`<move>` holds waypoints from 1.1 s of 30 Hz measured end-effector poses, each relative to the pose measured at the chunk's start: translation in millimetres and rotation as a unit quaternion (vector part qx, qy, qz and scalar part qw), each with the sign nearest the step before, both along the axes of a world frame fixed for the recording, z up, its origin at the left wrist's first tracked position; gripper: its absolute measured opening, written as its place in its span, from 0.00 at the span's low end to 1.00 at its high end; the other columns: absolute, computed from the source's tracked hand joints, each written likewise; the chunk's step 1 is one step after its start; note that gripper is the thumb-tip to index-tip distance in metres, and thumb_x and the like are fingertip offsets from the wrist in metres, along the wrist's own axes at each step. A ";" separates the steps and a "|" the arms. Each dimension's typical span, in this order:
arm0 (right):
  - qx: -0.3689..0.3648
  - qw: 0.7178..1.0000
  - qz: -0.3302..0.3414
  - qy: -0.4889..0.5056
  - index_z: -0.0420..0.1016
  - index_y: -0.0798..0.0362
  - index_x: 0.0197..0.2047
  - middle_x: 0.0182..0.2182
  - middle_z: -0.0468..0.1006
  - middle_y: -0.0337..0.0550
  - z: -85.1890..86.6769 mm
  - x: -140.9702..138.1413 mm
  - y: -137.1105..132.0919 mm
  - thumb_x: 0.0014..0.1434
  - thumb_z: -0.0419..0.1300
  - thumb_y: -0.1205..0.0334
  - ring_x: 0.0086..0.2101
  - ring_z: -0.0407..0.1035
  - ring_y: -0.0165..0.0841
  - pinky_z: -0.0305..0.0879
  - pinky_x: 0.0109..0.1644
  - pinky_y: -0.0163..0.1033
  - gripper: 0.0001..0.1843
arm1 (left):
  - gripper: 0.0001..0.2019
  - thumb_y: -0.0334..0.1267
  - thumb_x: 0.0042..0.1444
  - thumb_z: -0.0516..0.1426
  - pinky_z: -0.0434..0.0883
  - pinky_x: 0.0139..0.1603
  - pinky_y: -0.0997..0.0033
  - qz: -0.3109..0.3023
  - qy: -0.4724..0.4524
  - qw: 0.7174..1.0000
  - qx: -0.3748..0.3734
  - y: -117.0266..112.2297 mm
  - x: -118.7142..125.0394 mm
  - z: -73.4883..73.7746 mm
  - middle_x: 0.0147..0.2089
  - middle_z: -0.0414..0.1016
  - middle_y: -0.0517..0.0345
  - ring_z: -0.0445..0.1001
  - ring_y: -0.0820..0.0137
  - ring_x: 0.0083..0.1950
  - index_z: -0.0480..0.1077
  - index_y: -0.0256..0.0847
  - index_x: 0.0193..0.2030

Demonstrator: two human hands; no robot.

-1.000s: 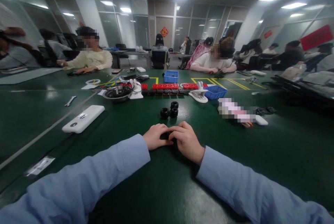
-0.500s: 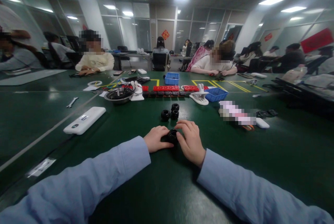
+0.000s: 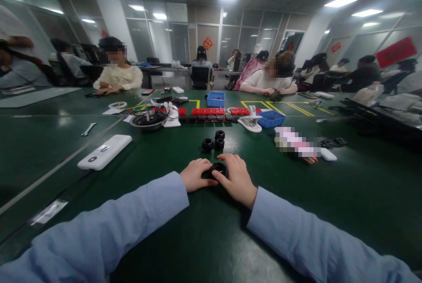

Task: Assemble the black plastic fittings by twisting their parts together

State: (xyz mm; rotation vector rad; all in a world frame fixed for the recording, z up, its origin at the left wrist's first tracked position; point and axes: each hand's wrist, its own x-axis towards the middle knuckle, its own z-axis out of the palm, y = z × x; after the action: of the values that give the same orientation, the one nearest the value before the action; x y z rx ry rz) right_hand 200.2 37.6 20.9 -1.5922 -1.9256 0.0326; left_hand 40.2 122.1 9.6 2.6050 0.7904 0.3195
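Observation:
A small black round ring-shaped part sits on the green table between my two hands. My left hand curls against its left side, fingers closed on it. My right hand wraps over its right side, fingers bent round it. Both sleeves are light blue. Just beyond my hands stand three more black round parts in a tight cluster, untouched.
A white flat device lies to the left, a wrench further left. Behind are a metal bowl, red blocks, two blue bins, a white clamp. Other people sit across the table.
The black part was hidden under my closed hands a second ago. My right fingers have lifted and turned, so the part's top shows between the hands.

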 end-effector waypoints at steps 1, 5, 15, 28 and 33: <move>-0.001 1.000 0.001 -0.003 0.66 0.56 0.48 0.44 0.71 0.47 0.0 0.0 0.0 0.58 0.56 0.51 0.44 0.62 0.39 0.58 0.47 0.45 0.20 | 0.19 0.51 0.50 0.59 0.64 0.46 0.62 -0.001 0.000 1.000 0.001 0.1 -0.1 -0.1 0.43 0.69 0.53 0.66 0.62 0.44 0.69 0.39 0.42; 0.012 1.000 -0.001 -0.007 0.68 0.55 0.46 0.44 0.69 0.48 0.8 -0.9 -0.2 0.55 0.60 0.50 0.45 0.61 0.40 0.59 0.47 0.46 0.20 | 0.19 0.52 0.50 0.59 0.64 0.46 0.62 -0.008 -0.002 1.000 0.002 1.1 -0.6 -1.8 0.43 0.69 0.53 0.66 0.62 0.44 0.69 0.39 0.42; 0.019 1.000 0.013 -0.016 0.70 0.54 0.43 0.41 0.69 0.47 2.2 -2.5 -0.5 0.52 0.62 0.58 0.43 0.61 0.39 0.59 0.48 0.46 0.15 | 0.17 0.50 0.51 0.58 0.64 0.48 0.61 -0.011 -0.011 1.000 0.010 1.0 -0.7 -3.5 0.44 0.70 0.53 0.67 0.62 0.45 0.69 0.39 0.42; 0.022 0.998 0.048 -0.025 0.71 0.53 0.45 0.42 0.67 0.47 2.2 -2.7 -1.3 0.51 0.59 0.64 0.42 0.59 0.39 0.60 0.48 0.46 0.16 | 0.12 0.44 0.51 0.57 0.64 0.48 0.60 -0.004 0.000 1.000 0.010 1.5 0.2 -4.0 0.43 0.69 0.53 0.66 0.63 0.44 0.68 0.38 0.38; 0.021 0.998 0.060 -0.022 0.72 0.54 0.45 0.43 0.67 0.48 4.1 -3.3 -2.4 0.50 0.58 0.66 0.43 0.59 0.39 0.60 0.48 0.46 0.17 | 0.13 0.44 0.51 0.58 0.65 0.47 0.61 0.005 0.004 1.000 0.014 0.9 0.5 -3.7 0.42 0.69 0.53 0.66 0.63 0.44 0.68 0.37 0.38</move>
State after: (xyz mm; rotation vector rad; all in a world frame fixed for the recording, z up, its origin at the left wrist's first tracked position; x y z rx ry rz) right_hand 197.0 35.3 25.0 -1.4590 -2.0408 0.0064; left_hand 40.7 123.0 5.9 2.6309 0.8082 0.3247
